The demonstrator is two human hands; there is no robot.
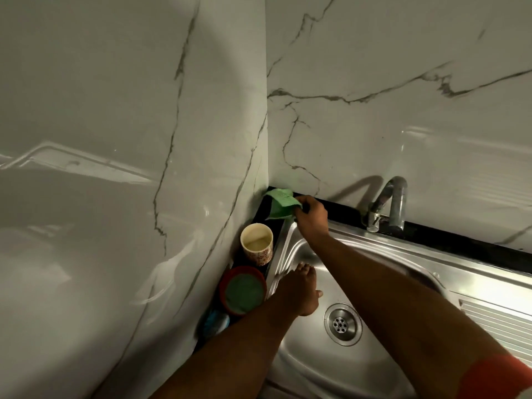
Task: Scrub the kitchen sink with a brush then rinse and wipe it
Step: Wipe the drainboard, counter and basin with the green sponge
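Observation:
A stainless steel sink [313,370] fills the lower right, with a round drain [342,323] in its basin. My right hand [312,217] reaches to the far left corner of the sink and pinches a green cloth [280,204] that lies on the black counter ledge by the wall corner. My left hand [299,292] rests flat on the sink's left rim and inner wall, fingers spread, holding nothing. No brush is visible.
A chrome tap [388,205] stands at the back of the sink. A paper cup [256,244] and a red tub with a green scrub pad [243,290] sit on the narrow left ledge. Marble walls close in left and behind. A ribbed drainboard [501,321] lies right.

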